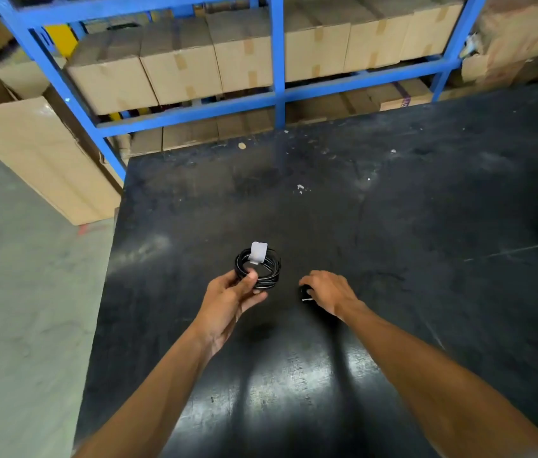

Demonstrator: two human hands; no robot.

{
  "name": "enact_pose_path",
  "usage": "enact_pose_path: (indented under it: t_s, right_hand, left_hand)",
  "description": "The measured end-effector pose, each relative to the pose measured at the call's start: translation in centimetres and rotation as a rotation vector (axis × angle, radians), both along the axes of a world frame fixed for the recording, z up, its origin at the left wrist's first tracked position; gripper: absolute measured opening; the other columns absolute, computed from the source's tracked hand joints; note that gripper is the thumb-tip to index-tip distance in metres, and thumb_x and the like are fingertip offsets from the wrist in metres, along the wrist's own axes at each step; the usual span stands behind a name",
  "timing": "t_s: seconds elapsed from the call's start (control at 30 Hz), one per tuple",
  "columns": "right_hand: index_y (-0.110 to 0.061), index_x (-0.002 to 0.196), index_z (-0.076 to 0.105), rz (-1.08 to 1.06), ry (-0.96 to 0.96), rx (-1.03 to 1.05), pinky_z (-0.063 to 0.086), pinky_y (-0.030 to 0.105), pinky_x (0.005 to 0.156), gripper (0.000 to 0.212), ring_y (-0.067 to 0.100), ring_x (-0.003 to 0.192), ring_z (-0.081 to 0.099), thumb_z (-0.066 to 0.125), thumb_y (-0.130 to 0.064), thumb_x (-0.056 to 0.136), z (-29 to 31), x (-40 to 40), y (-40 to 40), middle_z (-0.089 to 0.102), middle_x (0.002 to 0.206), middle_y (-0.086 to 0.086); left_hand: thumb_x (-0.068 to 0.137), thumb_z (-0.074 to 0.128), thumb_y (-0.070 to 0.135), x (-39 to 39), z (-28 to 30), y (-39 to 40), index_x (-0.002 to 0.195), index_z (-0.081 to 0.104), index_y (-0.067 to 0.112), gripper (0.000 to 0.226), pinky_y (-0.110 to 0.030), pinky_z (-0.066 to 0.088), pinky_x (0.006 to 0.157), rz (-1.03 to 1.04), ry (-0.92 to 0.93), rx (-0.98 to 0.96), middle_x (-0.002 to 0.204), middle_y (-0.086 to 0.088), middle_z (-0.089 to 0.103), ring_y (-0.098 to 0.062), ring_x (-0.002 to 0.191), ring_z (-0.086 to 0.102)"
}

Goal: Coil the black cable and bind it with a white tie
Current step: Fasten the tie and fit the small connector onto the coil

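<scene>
left hand: palm up over the worktop, thumb pressed on the near rim of the coil and fingers curled beneath it, so the coil is pinched and lifted.
black cable: wound into a neat round coil of several loops, held over the worktop's near-left part, closer to the left edge than the right.
white tie: wrapped around the far side of the coil, a pale band across the loops with its end sticking up.
right hand: palm down just right of the coil and apart from it, fingers curled over a small black object with a white mark; how tightly they close on it, cannot tell.
worktop: black, scuffed and glossy, with white scraps toward the far edge.
blue rack: beyond the far edge, shelves packed with cardboard boxes.
floor: grey concrete off the left edge.
</scene>
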State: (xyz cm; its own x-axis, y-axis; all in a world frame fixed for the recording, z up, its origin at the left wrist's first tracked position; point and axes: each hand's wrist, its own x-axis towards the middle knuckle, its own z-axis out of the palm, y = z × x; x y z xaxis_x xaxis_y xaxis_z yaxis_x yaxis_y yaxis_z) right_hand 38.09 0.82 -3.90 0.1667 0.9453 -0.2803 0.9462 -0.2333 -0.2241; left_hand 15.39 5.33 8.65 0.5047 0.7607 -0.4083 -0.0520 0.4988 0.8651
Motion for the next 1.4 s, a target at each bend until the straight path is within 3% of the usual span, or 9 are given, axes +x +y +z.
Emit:
enact_pose_path:
  t_s: [0.27, 0.4, 0.6, 0.73, 0.87, 1.0, 1.13, 1.27, 1.4]
  right_hand:
    - [-0.025, 0.121, 0.062, 0.066, 0.028, -0.057, 0.048, 0.041, 0.079, 0.04, 0.028, 0.108, 0.055, 0.054, -0.001, 0.089, -0.2, -0.2, -0.5, 0.05, 0.116, 0.004]
    - [-0.016, 0.107, 0.066, 0.078, 0.065, 0.032, 0.051, 0.041, 0.078, 0.017, 0.025, 0.105, 0.056, 0.061, -0.016, 0.091, -0.1, -0.6, -1.3, 0.052, 0.11, 0.003]
    - [-0.015, 0.093, 0.06, 0.137, 0.12, 0.013, 0.047, 0.035, 0.077, 0.014, 0.021, 0.098, 0.055, 0.068, -0.023, 0.084, 0.1, -2.0, -2.7, 0.047, 0.095, -0.004]
    - [-0.016, 0.085, 0.055, 0.112, 0.157, 0.018, 0.045, 0.035, 0.073, 0.012, 0.027, 0.089, 0.059, 0.067, -0.017, 0.083, 0.7, -3.2, -3.3, 0.058, 0.096, 0.003]
    - [-0.022, 0.071, 0.045, 0.012, 0.263, 0.109, 0.046, 0.036, 0.067, 0.028, 0.018, 0.071, 0.051, 0.07, -0.014, 0.082, 2.1, -4.4, -3.4, 0.054, 0.076, -0.005]
    - [-0.025, 0.054, 0.027, -0.06, 0.369, 0.292, 0.034, 0.027, 0.057, 0.057, -0.002, 0.049, 0.048, 0.071, -0.003, 0.082, 4.5, -5.6, -3.0, 0.042, 0.055, -0.012]
    - [-0.024, 0.061, 0.051, -0.214, 0.619, 0.339, 0.044, 0.021, 0.056, 0.035, 0.001, 0.055, 0.052, 0.083, -0.015, 0.075, 7.9, -7.3, -2.7, 0.058, 0.062, -0.01]
    - [-0.015, 0.079, 0.069, -0.405, 1.021, 0.525, 0.054, 0.028, 0.057, 0.016, 0.014, 0.057, 0.065, 0.08, -0.004, 0.078, 11.7, -9.8, -3.4, 0.07, 0.07, 0.004]
    - [-0.01, 0.085, 0.074, -0.529, 1.326, 0.717, 0.056, 0.021, 0.059, 0.014, 0.014, 0.061, 0.067, 0.073, 0.003, 0.083, 15.3, -13.1, -4.3, 0.072, 0.068, 0.006]
  left_hand:
    - [0.095, 0.054, 0.007, -0.8, 0.4, 0.0, 0.111, 0.065, 0.0, 0.02, -0.023, 0.058, 0.074, -0.004, -0.003, -0.012, 0.1, -0.008, 0.074, -0.01, 0.087, 0.071]
    - [0.095, 0.055, 0.007, -1.5, 0.4, -0.1, 0.105, 0.067, 0.003, 0.017, -0.022, 0.058, 0.072, 0.003, -0.003, -0.016, 0.092, -0.004, 0.076, -0.008, 0.08, 0.07]
    - [0.094, 0.056, 0.008, -1.8, 0.5, -1.1, 0.103, 0.068, 0.001, 0.016, -0.023, 0.057, 0.071, 0.017, -0.003, -0.034, 0.098, -0.011, 0.073, -0.018, 0.09, 0.064]
    - [0.095, 0.056, 0.007, -2.0, 0.9, -1.9, 0.107, 0.066, -0.001, 0.018, -0.023, 0.058, 0.071, 0.004, 0.0, -0.028, 0.095, -0.009, 0.073, -0.018, 0.089, 0.064]
    - [0.095, 0.055, 0.006, -2.1, 1.6, -2.5, 0.104, 0.067, 0.001, 0.016, -0.023, 0.058, 0.07, 0.006, -0.013, -0.014, 0.097, -0.011, 0.073, -0.02, 0.091, 0.066]
    - [0.095, 0.055, 0.007, -2.6, 2.9, -2.6, 0.106, 0.066, 0.0, 0.017, -0.023, 0.058, 0.07, 0.019, -0.042, 0.008, 0.092, -0.008, 0.075, -0.015, 0.085, 0.069]
    - [0.095, 0.054, 0.007, -3.4, 4.6, -2.8, 0.106, 0.065, -0.001, 0.017, -0.023, 0.058, 0.073, 0.033, -0.095, 0.056, 0.089, -0.006, 0.077, -0.012, 0.081, 0.072]
    - [0.095, 0.056, 0.009, -4.3, 6.2, -3.1, 0.105, 0.066, 0.004, 0.015, -0.02, 0.057, 0.071, 0.127, -0.125, 0.129, 0.087, 0.0, 0.076, -0.009, 0.079, 0.07]
    - [0.094, 0.059, 0.012, -5.0, 7.4, -3.9, 0.099, 0.068, 0.011, 0.011, -0.015, 0.047, 0.061, 0.204, -0.072, 0.239, 0.079, 0.003, 0.063, -0.006, 0.07, 0.054]
